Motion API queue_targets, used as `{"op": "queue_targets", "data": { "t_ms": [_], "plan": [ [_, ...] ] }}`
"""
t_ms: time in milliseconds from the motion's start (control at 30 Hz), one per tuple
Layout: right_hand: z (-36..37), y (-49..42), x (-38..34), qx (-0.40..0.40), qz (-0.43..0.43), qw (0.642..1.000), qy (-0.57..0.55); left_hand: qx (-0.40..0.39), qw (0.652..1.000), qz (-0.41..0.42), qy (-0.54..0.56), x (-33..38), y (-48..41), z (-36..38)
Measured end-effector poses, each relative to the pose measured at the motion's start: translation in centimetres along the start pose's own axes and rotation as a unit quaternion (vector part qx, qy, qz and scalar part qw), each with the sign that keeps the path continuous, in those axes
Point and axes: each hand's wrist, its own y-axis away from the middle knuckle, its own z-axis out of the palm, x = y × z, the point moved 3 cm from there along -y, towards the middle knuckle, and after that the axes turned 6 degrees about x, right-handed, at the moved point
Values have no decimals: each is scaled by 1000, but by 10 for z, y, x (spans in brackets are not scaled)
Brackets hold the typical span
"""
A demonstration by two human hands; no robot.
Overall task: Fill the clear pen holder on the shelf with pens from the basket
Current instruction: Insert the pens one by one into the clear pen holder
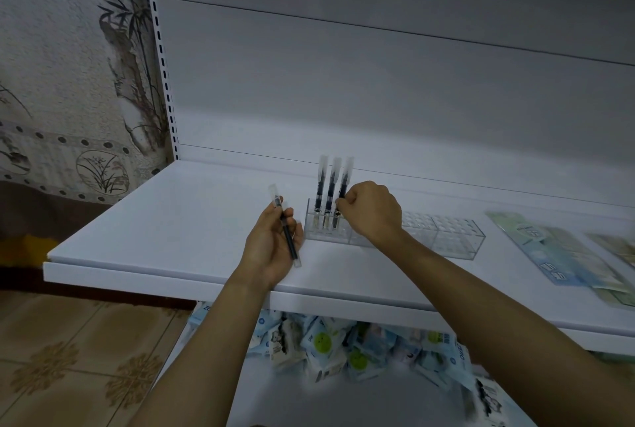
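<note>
A clear pen holder with many small slots stands on the white shelf. Three pens with clear caps stand upright in its left end; the leftmost pen and the middle pen stand free. My right hand pinches the third pen low on its barrel, just above the holder. My left hand holds a fourth pen slanted, to the left of the holder. The basket is not in view.
Flat printed packets lie on the shelf to the right of the holder. A lower shelf holds a heap of small packets. A slotted upright and patterned wallpaper stand at the left; tiled floor lies below.
</note>
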Motion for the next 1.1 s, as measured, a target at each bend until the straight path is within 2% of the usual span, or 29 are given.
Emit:
{"op": "queue_targets", "data": {
  "t_ms": [167, 267, 400, 500, 633, 700, 800, 933, 1100],
  "plan": [
    [1, -1, 5, 3, -8, 1000, -18, -2, 1000, 1, -1, 0, 1, 1],
    [-10, 4, 6, 50, -12, 998, -38, -4, 1000, 2, -1, 1, 1, 0],
    [-19, 23, -4, 80, -29, 988, -127, -4, 1000, -2, 6, 0, 0, 1],
    [-13, 38, -17, 30, -61, 984, -164, -2, 1000, -17, -5, 0, 2, 3],
    [10, 59, -37, -133, -64, 979, -140, -20, 998, -48, -29, 0, 4, 3],
    [22, 68, -46, -179, -58, 973, -135, -24, 998, -42, -37, 1, 4, 3],
    [32, 72, -53, -171, -26, 970, -169, -32, 999, -25, -24, 2, 6, 3],
    [31, 63, -51, -114, 22, 961, -252, -34, 997, 14, -61, 2, 6, 2],
    [30, 53, -56, -113, 5, 941, -319, -44, 994, 22, -95, 1, 6, 5]
  ]
}}
